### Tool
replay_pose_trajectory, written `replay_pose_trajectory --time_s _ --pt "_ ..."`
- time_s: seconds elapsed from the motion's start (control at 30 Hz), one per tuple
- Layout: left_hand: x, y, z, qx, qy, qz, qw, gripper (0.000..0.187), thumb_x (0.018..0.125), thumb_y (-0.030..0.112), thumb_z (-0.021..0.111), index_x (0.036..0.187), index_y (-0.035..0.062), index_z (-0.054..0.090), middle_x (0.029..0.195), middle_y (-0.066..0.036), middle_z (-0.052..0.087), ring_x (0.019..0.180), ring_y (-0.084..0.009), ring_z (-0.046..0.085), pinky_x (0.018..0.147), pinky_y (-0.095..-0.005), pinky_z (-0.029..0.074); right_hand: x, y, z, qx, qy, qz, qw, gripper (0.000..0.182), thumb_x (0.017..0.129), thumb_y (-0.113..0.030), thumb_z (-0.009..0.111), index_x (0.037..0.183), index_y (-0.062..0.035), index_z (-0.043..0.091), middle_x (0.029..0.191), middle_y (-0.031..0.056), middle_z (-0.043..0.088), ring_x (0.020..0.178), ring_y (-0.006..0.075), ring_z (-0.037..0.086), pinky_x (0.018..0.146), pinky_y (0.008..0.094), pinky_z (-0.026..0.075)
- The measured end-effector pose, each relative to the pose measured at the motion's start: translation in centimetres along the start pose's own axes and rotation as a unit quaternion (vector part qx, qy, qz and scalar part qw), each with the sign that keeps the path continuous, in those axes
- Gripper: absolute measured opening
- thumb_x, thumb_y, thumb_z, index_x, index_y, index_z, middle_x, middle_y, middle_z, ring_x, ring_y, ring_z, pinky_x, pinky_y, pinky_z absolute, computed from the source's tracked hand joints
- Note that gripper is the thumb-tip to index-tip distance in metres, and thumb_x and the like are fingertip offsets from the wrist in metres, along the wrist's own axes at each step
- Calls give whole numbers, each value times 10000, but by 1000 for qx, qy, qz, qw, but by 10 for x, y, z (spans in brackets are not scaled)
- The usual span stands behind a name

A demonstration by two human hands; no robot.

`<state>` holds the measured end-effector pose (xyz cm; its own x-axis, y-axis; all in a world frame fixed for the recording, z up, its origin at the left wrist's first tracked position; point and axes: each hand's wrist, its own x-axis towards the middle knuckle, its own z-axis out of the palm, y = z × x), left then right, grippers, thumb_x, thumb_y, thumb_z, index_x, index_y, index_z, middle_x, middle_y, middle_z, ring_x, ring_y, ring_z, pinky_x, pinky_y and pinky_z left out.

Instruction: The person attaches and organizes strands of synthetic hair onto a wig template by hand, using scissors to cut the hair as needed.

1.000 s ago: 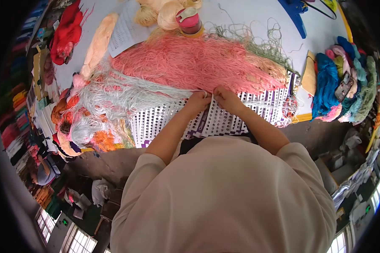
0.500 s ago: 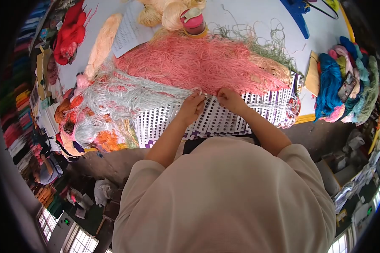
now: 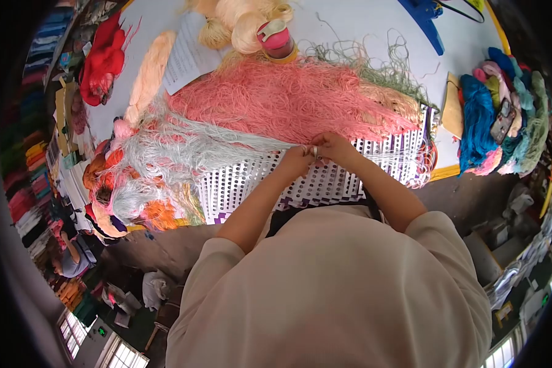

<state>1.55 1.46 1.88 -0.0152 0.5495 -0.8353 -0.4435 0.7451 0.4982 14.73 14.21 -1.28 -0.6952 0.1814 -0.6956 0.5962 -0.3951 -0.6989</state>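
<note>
My left hand (image 3: 298,161) and my right hand (image 3: 335,149) meet over white punched cards (image 3: 239,184) with rows of dark holes. Pale blue thread (image 3: 227,136) runs from a loose heap on the left to my left hand, whose fingers are closed on its end. The fingertips of my right hand pinch at the same spot; fine strands seem to pass between them, though the tips are partly hidden. Just beyond both hands spreads a large tangle of coral-pink thread (image 3: 276,101), lying over the far part of the cards.
Cream skeins (image 3: 245,30) and a pink-lidded cup (image 3: 276,40) stand behind the pink tangle. A peach skein (image 3: 150,73) and a red skein (image 3: 104,61) lie left, blue and green skeins (image 3: 478,122) right. A blue tool (image 3: 426,24) rests at the far edge.
My left hand has moved right until it meets my right hand, drawing the pale blue thread end along. The right hand has shifted only slightly; the view has tilted a little.
</note>
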Motion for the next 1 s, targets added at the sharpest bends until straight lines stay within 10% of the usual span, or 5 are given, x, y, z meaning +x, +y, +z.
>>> replay_pose_trajectory --time_s 0.17,0.27,0.43,0.57,1.0 --pt "4 -11 -30 393 177 308 848 89 809 24 557 854 13 633 682 -23 551 451 -141 442 411 -274 374 -6 2 -2 -234 34 -119 964 372 774 -137 734 1096 -37 578 878 108 653 791 235 627 742 343 502" --pt "-61 36 -97 -220 42 3 975 57 890 136 615 906 84 600 714 28 516 456 -39 394 369 -167 300 -6 4 2 -251 43 -82 964 472 728 -225 778 1117 -37 588 1002 135 675 935 279 649 819 371 508" --pt "-173 58 -269 -484 33 276 830 137 958 28 440 976 86 563 716 29 498 449 -32 317 376 -161 234 -4 10 3 -262 57 -134 954 429 713 -204 759 1077 -39 602 1014 144 659 938 313 641 830 386 507" --pt "-195 72 -242 -171 505 302 791 258 976 234 480 1001 18 619 675 4 532 400 -32 276 361 -209 202 -40 -17 -3 -191 63 -182 963 291 783 -151 705 1034 -40 610 923 138 639 864 294 635 744 366 505" --pt "-63 -43 -59 -51 214 44 974 314 982 272 510 1080 0 634 674 -76 644 395 -32 336 360 -208 218 -155 120 -197 -285 611 69 735 309 789 -122 650 1050 -7 530 1060 202 564 969 397 539 860 477 451"
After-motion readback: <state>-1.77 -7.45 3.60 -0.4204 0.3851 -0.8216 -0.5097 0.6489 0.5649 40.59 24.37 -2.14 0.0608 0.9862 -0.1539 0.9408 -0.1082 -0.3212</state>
